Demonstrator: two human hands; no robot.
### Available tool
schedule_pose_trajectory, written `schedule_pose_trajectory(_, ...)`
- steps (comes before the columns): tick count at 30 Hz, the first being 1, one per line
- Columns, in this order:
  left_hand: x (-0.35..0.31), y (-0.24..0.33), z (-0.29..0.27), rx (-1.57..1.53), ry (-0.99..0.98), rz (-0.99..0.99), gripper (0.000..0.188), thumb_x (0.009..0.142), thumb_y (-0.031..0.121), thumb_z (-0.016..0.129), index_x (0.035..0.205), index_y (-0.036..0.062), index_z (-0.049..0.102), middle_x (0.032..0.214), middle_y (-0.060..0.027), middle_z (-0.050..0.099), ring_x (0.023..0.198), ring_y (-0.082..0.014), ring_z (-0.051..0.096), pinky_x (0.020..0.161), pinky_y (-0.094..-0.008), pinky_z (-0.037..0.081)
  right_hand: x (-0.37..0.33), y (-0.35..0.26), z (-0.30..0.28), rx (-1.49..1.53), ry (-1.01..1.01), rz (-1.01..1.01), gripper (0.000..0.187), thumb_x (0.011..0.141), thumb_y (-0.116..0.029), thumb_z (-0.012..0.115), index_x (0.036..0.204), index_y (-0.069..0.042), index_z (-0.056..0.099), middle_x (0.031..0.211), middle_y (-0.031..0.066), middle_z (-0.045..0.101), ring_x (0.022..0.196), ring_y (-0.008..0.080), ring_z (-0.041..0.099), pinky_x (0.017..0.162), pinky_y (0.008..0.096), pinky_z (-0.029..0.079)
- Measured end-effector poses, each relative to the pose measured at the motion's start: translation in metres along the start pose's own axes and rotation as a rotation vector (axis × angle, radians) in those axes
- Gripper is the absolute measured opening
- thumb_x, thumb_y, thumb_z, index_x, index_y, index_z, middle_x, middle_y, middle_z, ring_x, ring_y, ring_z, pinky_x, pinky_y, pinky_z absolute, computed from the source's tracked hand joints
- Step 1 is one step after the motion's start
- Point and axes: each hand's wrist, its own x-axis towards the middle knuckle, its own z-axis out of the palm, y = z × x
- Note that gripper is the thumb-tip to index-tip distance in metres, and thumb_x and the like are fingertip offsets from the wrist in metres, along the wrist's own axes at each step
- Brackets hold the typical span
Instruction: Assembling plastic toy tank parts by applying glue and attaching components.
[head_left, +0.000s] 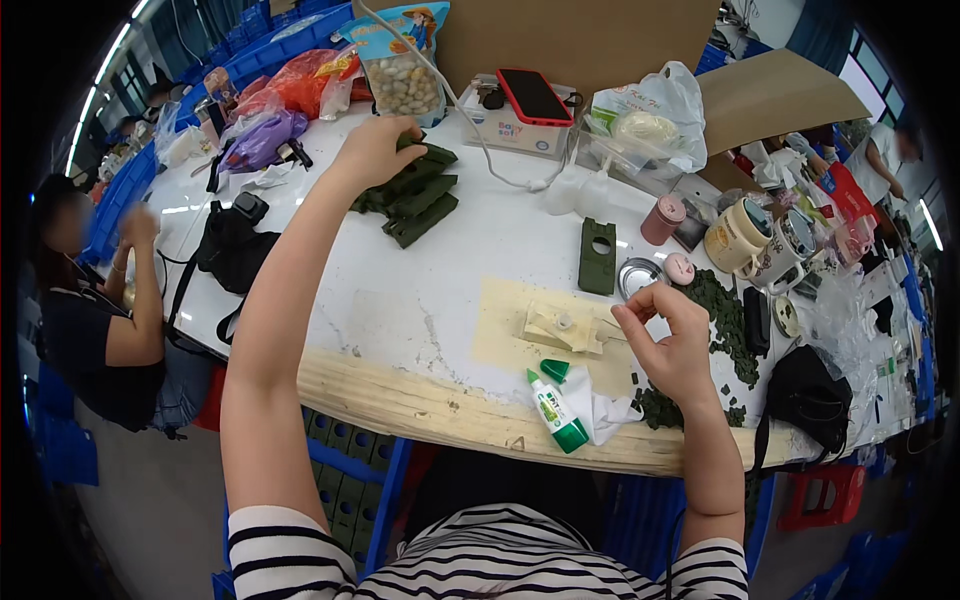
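My left hand [378, 152] reaches to a pile of dark green molded parts [415, 200] at the far left. Its fingers curl round a green part at the pile's far end, their tips partly hidden. My right hand [668, 338] is closed in a pinch, with a thin, pale tool-like tip showing at its fingers; its kind is unclear. Beside it sits a small cream-coloured block [560, 328] with a round raised spot, on a yellowish sheet [492, 345]. A single green part with a round hole [598, 258] lies beyond the sheet.
Near the front edge lie a glue bottle [558, 412], its green cap [554, 370] and a white cloth [608, 405]. Small green pieces [735, 325] are heaped right, by mugs [738, 238] and a black pouch [808, 395]. A phone [537, 97] rests on a box. Another person [110, 310] sits left.
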Motion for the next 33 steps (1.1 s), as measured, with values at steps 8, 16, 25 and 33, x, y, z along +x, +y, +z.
schedule_pose_trajectory(8, 0.044, -0.02, 0.024, 0.205, -0.372, -0.14, 0.028, 0.078, 0.027, 0.074, 0.1, 0.0121, 0.065, 0.103, -0.0068, 0.066, 0.097, -0.0261, 0.063, 0.081, -0.038, 0.05, -0.002, 0.007, -0.005, -0.05, 0.02, 0.012, 0.014, 0.077, -0.005, 0.071, 0.074, 0.0, 0.059, 0.066, 0.0074, 0.059, 0.058, 0.0178, 0.057, 0.056, 0.0278, 0.046)
schedule_pose_trajectory(16, 0.014, -0.008, 0.007, 0.072, -0.018, -0.001, 0.025, 0.076, 0.022, 0.074, 0.088, 0.0068, 0.059, 0.093, -0.0112, 0.063, 0.091, -0.031, 0.06, 0.075, -0.0409, 0.048, 0.001, -0.001, -0.005, -0.047, 0.011, 0.003, 0.014, 0.077, -0.003, 0.072, 0.074, 0.0, 0.059, 0.066, 0.0074, 0.059, 0.058, 0.0176, 0.057, 0.055, 0.0276, 0.046)
schedule_pose_trajectory(25, -0.078, 0.119, -0.054, -0.301, 0.188, 0.198, 0.034, 0.067, 0.007, 0.077, 0.082, 0.0039, 0.047, 0.087, -0.01, 0.053, 0.08, -0.0305, 0.054, 0.068, -0.0372, 0.045, 0.013, -0.002, -0.009, -0.013, 0.097, 0.027, 0.012, 0.079, -0.004, 0.071, 0.079, 0.001, 0.061, 0.07, 0.0065, 0.061, 0.062, 0.0139, 0.058, 0.059, 0.0262, 0.047)
schedule_pose_trajectory(33, -0.099, 0.159, -0.062, -0.443, 0.155, 0.396, 0.036, 0.066, 0.008, 0.079, 0.082, 0.0053, 0.047, 0.098, -0.0127, 0.057, 0.081, -0.0282, 0.055, 0.067, -0.0357, 0.047, 0.046, -0.046, -0.003, 0.019, -0.047, -0.088, 0.056, 0.074, -0.014, 0.079, 0.124, -0.003, 0.055, 0.104, 0.0099, 0.058, 0.08, 0.0166, 0.057, 0.07, 0.0269, 0.048)
